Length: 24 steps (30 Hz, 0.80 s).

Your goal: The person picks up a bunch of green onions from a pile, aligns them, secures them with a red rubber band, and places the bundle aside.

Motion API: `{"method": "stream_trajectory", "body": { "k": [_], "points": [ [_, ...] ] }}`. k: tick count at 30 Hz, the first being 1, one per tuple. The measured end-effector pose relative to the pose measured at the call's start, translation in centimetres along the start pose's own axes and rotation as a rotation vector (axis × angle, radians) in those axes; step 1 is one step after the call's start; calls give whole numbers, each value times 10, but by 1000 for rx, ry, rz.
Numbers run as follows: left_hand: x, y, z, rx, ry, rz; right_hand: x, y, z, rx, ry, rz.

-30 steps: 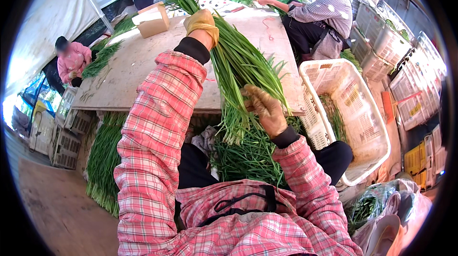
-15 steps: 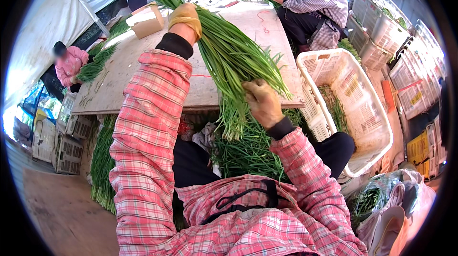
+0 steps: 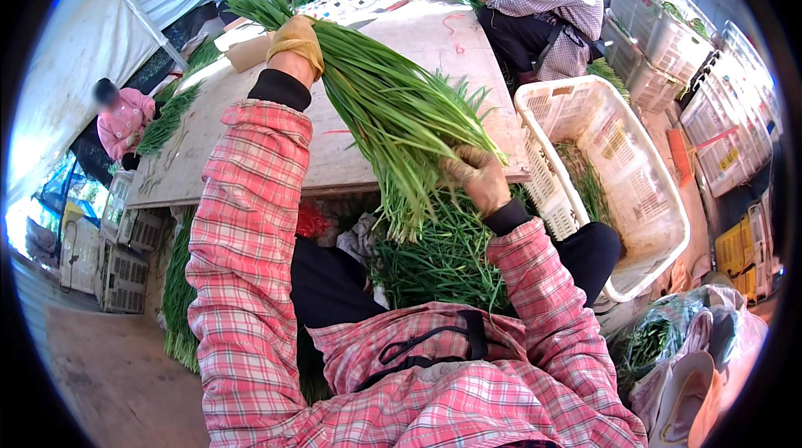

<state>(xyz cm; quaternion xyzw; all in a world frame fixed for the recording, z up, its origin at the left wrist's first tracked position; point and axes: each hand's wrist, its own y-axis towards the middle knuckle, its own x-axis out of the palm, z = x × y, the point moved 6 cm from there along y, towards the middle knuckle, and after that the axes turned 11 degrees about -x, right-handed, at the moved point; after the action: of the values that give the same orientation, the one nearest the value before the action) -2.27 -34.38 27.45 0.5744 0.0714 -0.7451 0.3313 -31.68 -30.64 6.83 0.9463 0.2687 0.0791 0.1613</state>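
Note:
A long bunch of green chives (image 3: 388,93) slants over the near edge of the wooden board table (image 3: 401,30). My left hand (image 3: 297,45), in a yellowish glove, is wrapped round its upper end. At the lower right side of the bunch, my right hand (image 3: 478,179), its glove soiled and tan, has its fingers closed on some of the leaves. Paler loose ends hang down past the table edge. Below them, between my knees, lies a heap of loose chives (image 3: 443,256).
To the right stands a white plastic crate (image 3: 643,189) with some chives inside. A clear bag of greens (image 3: 660,335) sits at the lower right. More chives (image 3: 180,298) lie left of my leg. Co-workers sit round the table; stacked crates (image 3: 668,47) line the right side.
My left hand has shifted left and slightly down with the bunch, which now tilts more. My right hand has moved right and slightly down, still at the bunch's lower part.

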Motion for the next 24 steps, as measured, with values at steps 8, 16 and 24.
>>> {"method": "stream_trajectory", "body": {
  "k": [8,16,24],
  "points": [
    [60,117,-90,167,-274,187,27,0,-29,157,386,-147],
    [31,2,8,40,52,-3,24,-14,-28,184,77,-376],
    [25,-3,8,63,-100,73,36,-31,-35,153,731,-430]
  ]
}}
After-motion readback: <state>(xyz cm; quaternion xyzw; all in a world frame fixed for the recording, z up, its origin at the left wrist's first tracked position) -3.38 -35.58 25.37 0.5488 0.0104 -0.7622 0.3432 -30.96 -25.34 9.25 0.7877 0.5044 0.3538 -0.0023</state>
